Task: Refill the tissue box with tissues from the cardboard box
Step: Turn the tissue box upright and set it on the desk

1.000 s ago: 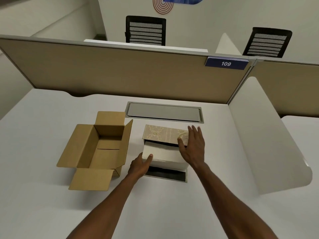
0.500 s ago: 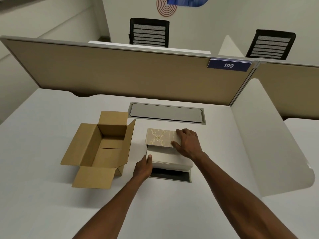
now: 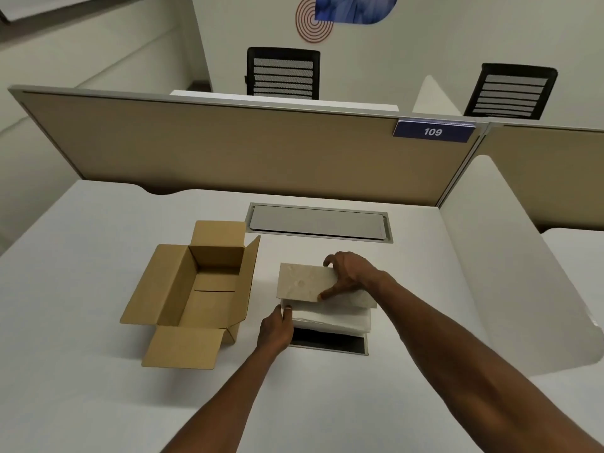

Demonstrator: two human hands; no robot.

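Note:
A beige tissue box cover (image 3: 302, 281) lies on a white stack of tissues (image 3: 333, 317) in the middle of the desk. My right hand (image 3: 348, 274) grips the cover's right end, thumb on its front edge and fingers over the back. My left hand (image 3: 274, 330) presses against the stack's front left corner. Under the stack a dark base tray (image 3: 327, 344) shows at the front. The brown cardboard box (image 3: 196, 289) stands open to the left, its inside bare.
A grey cable hatch (image 3: 318, 222) is set into the desk (image 3: 81, 403) behind the stack. A tan partition (image 3: 228, 148) closes the back and a white side divider (image 3: 510, 273) stands on the right. Two black chairs are beyond.
My right hand went from flat on the cover to gripping its right end, and the cover has shifted and blurred. My left hand stayed at the stack's front left corner.

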